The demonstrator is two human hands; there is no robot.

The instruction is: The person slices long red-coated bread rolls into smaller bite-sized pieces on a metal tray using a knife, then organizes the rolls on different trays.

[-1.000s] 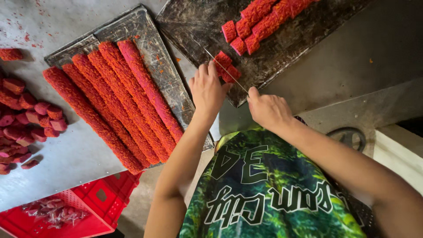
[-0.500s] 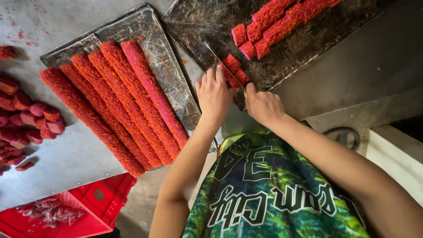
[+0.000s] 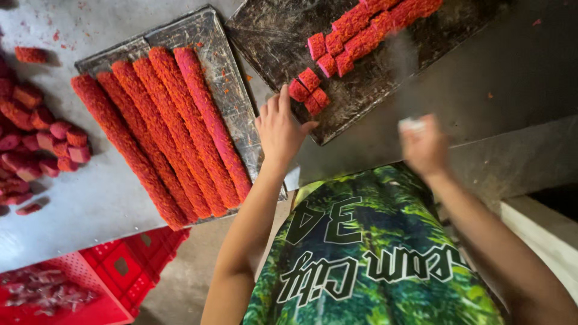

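hands at the dark tray of red pieces

while the left hand [image 3: 278,127] rests at the near edge of the dark tray [image 3: 271,42], its fingers are spread loose and grasp nothing; the fingertips sit just beside three small cut pieces [image 3: 308,89] of red roll lying on the tray. the right hand [image 3: 424,147] hangs blurred above the bare metal table [image 3: 518,78], well apart from the pieces, closed around a pale handle [image 3: 412,124]. a faint grey streak rises from that handle toward the tray, too smeared to make out as a blade. further up the dark tray lies a long red strip [image 3: 379,24], its near end already divided into blocks that touch one another.

left of the hands, a second, lighter tray [image 3: 208,33] holds five long red rolls [image 3: 162,132] laid side by side, touching, slanting from top left to bottom right. past that tray, on the grey tabletop [image 3: 78,204], a heap of short chunks [image 3: 36,138] in red and pink spreads along the left edge. below the table a red crate [image 3: 120,265] stands on the floor with pale scraps inside. the person's green printed shirt [image 3: 373,259] fills the bottom of the view.
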